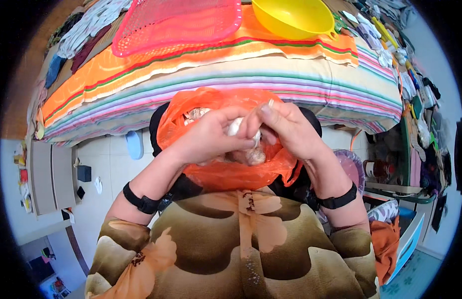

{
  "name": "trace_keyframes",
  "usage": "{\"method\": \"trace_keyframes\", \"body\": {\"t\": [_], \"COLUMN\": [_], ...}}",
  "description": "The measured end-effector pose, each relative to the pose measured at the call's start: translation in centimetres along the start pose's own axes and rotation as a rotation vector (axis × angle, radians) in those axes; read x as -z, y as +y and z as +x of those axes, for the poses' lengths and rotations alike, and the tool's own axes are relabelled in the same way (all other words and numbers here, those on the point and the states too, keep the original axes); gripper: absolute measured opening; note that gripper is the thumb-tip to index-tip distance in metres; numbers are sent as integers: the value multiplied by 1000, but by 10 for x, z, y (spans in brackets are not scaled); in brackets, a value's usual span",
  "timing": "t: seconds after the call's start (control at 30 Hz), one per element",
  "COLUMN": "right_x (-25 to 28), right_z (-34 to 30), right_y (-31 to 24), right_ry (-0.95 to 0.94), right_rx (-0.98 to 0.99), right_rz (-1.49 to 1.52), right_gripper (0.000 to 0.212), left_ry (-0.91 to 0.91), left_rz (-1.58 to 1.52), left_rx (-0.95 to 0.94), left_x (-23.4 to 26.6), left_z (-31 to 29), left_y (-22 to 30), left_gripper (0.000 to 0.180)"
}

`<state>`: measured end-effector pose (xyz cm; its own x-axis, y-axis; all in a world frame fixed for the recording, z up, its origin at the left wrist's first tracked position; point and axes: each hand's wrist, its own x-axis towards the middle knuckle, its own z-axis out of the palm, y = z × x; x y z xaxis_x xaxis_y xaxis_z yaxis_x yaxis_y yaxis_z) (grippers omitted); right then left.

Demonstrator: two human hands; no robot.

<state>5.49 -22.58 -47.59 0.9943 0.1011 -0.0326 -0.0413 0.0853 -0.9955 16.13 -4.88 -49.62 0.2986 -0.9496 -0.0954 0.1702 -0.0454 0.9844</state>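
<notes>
An orange-red plastic bag (211,175) lies spread on my lap, with whitish garlic bulbs (253,156) inside it. More garlic shows at the bag's left side, partly behind my wrist. Above the bag, my left hand (209,133) is closed round a white garlic bulb (235,126), most of which the fingers cover. My right hand (295,130) meets it from the right, thumb and forefinger pinched together at the bulb. A small pale tip (270,103) sticks up between those fingers; whether it is stem or a clove I cannot tell.
Ahead stands a bed or low table with a striped cover (211,79) and an orange towel (86,92). On it are a red mesh basket (178,25) and a yellow basin (296,20). A blue slipper (135,145) lies on the floor; cluttered shelves stand at right.
</notes>
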Motion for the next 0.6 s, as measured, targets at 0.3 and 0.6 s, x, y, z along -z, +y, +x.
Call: {"method": "trace_keyframes", "body": {"t": [0.3,0.6], "right_x": [-12,-3], "right_z": [8,4], "right_y": [10,-1], "right_ry": [129,222], "right_rx": [20,-5], "right_rz": [125,307], "right_gripper": [51,51], "left_ry": [-8,37], "left_rz": [-132,-140], "left_rx": [36,46], "left_x": [-1,3], "left_z": [2,-2], "left_y": [-12,3], "left_gripper": [29,40]}}
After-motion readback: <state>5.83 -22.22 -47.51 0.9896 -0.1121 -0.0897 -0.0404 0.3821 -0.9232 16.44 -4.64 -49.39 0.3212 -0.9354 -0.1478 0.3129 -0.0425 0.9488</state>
